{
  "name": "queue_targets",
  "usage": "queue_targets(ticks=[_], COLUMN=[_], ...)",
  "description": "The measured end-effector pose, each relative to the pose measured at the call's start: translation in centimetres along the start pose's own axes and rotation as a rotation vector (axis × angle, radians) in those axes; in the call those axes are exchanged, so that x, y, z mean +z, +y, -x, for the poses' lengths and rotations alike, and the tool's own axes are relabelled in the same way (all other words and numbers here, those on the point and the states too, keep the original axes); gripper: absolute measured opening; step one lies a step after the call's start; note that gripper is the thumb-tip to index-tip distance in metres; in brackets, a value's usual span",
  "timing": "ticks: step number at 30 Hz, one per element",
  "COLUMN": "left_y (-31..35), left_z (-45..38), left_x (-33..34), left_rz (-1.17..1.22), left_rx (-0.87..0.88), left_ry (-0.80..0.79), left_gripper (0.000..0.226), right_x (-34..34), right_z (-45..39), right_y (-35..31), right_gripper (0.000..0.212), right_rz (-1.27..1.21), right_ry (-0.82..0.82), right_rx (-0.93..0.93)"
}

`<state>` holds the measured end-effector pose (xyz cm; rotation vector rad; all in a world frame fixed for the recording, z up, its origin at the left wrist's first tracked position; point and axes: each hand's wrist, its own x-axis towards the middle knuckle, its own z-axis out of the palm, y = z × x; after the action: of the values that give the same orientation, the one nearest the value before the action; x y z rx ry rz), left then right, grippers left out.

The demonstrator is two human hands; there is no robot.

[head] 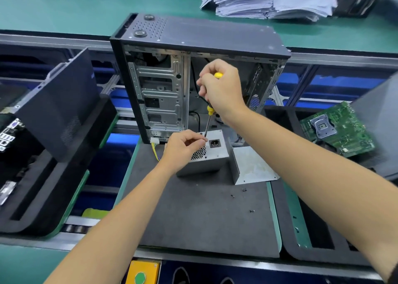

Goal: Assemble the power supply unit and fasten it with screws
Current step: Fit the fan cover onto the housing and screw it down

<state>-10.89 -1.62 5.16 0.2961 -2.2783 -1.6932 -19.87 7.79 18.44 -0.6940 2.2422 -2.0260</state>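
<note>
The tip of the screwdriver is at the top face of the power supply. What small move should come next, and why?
Probably turn the yellow-handled screwdriver in place with the right hand. Its tip sits on the grey metal power supply box, right where the left hand pinches beside it, apparently steadying a screw too small to see.

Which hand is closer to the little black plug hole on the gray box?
Left. The left hand rests on the gray box, fingertips just beside the plug hole. The right hand is higher up, gripping the screwdriver handle.
</note>
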Motion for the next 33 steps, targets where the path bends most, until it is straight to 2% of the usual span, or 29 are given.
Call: queue_targets(ticks=[5, 10, 17, 21, 25, 29, 33], left_y=[0.3, 0.7, 1.1, 1.2, 1.3, 1.2, 0.9], left_z=[0.2, 0.2, 0.5, 0.5, 0.6, 0.6, 0.6], left_x=[0.0, 0.3, 0.4, 0.5, 0.6, 0.6, 0.7], left_rz=[-0.05, -0.065, -0.065, -0.073, -0.08, -0.085, -0.144], left_rx=[0.01, -0.003, -0.015, -0.029, -0.029, -0.008, -0.001], left_ry=[-0.058, -0.004, -0.068, -0.05, -0.01, 0.002, -0.001], left_gripper=[0.01, 0.015, 0.021, 0.021, 0.019, 0.02, 0.011], right_x=[0.4, 0.3, 0.2, -0.5, -1.9, -3.2, -3.9], right_z=[0.2, 0.5, 1.2, 1.1, 0.2, 0.0, 0.3], right_y=[1.0, 1.6, 1.5, 0.9, -0.2, -1.0, -0.9], right_gripper=[0.021, 0.019, 0.021, 0.01, 0.023, 0.019, 0.022], right_rz=[0.016, 0.029, 0.037, 0.249, 0.515, 0.549, 0.615], right_ry=[0.006, -0.01, -0.041, -0.089, -0.194, -0.321, -0.342], right_rx=[0.0, 0.0, -0.014, 0.012, 0.063, 0.11, 0.055])
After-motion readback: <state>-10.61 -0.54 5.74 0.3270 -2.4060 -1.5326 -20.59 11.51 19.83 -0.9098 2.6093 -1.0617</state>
